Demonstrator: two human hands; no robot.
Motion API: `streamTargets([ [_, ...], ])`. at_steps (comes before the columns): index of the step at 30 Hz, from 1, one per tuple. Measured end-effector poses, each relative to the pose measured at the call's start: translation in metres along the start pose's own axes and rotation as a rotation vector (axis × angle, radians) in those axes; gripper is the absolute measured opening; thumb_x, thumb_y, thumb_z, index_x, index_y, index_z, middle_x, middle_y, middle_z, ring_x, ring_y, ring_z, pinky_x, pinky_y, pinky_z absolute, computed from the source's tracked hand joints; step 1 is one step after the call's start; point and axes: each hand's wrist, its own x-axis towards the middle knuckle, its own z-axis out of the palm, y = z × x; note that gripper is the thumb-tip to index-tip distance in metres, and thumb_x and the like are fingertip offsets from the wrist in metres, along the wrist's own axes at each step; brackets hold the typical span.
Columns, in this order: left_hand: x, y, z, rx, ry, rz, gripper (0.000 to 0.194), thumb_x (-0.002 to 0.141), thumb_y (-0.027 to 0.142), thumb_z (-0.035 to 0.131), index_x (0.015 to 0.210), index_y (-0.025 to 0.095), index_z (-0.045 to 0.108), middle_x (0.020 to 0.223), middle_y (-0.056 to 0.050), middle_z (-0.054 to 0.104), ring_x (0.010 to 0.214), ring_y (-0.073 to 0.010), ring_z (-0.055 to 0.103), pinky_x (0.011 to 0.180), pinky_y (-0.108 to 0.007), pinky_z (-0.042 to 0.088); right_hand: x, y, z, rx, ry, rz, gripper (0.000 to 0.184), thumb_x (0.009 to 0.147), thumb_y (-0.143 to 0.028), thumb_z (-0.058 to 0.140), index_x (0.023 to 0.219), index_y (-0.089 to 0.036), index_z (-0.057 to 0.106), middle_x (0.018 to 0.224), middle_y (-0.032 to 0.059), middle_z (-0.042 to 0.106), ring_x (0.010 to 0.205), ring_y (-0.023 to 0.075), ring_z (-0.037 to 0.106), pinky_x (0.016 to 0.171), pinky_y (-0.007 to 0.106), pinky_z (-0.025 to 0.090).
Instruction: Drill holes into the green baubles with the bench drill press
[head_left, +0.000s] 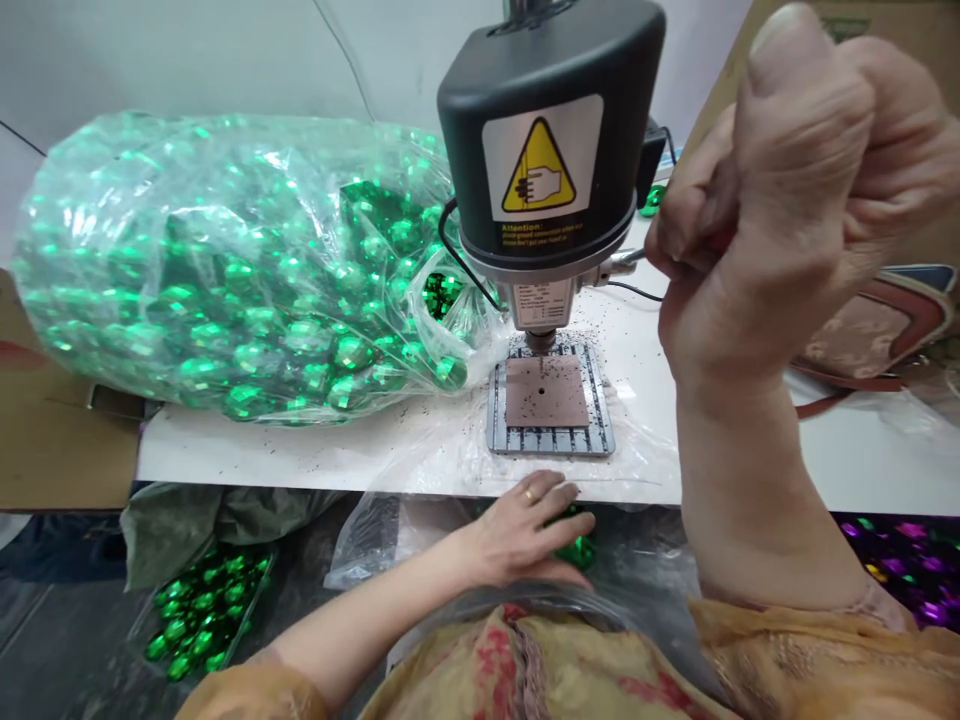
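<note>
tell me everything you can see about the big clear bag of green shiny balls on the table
The large clear plastic bag lies on its side along the white table top, packed with shiny, faceted green baubles that glint through the crinkled film. It bulges round at the far left, while its right end narrows into creased plastic beside the black drill head, which hides part of it. Its opening cannot be made out.

Orange sleeves (795,665), gold-ringed left hand (525,530)
</note>
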Motion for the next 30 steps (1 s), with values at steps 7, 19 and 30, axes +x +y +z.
streamTargets([
  [7,0.052,-0.138,-0.071,0.279,0.026,-0.532,0.036,0.088,0.000,0.039,0.112,0.014,0.061,0.115,-0.016,0.065,0.124,-0.0299,0.058,0.106,-0.050,0.049,0.000,0.002,-0.004,0.065,-0.018,0.008,0.045,0.090,-0.025,0.059,0.052,-0.020,0.037,0.045,-0.0061,0.028,0.042,0.0034,0.039,0.047,0.028,0.023],
  [19,0.085,-0.241,-0.107,0.710,-0.411,-1.157,0.043,0.092,0.016,0.047,0.133,0.004,0.055,0.133,-0.029,0.056,0.126,-0.0385,0.052,0.102,-0.046,0.045,0.000,0.003,-0.007,0.083,-0.062,0.015,0.043,0.092,-0.021,0.053,0.052,-0.015,0.038,0.046,-0.0081,0.030,0.044,-0.0031,0.036,0.046,0.020,0.023],
  [30,0.061,-0.226,-0.123,0.233,0.016,-0.976,0.035,0.084,0.022,0.059,0.119,0.019,0.063,0.107,-0.012,0.067,0.105,-0.0311,0.065,0.095,-0.044,0.052,-0.002,0.006,-0.008,0.081,-0.052,0.020,0.046,0.092,-0.024,0.055,0.052,-0.014,0.033,0.045,-0.0088,0.029,0.041,-0.0030,0.037,0.043,0.020,0.020],
])
